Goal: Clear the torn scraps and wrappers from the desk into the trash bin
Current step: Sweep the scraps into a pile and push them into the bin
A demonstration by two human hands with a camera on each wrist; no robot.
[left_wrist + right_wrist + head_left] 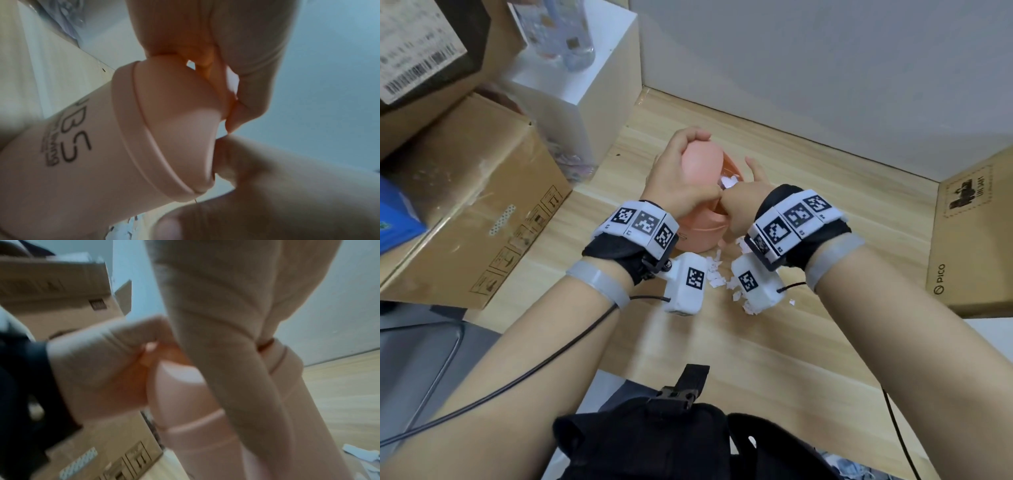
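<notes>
A small pink trash bin stands on the wooden desk. My left hand grips its swing lid from above and tips it open. My right hand is at the opening and pinches white paper scraps between thumb and forefinger, while an outer finger sticks out straight. The two hands touch over the bin. More torn scraps lie on the desk in front of the bin, partly hidden under my wrists. The right wrist view shows the bin behind my blurred right hand.
Stacked cardboard boxes crowd the left of the desk, with a white box behind them. Another cardboard box stands at the right edge. The wall closes off the back. A black bag sits at the front edge.
</notes>
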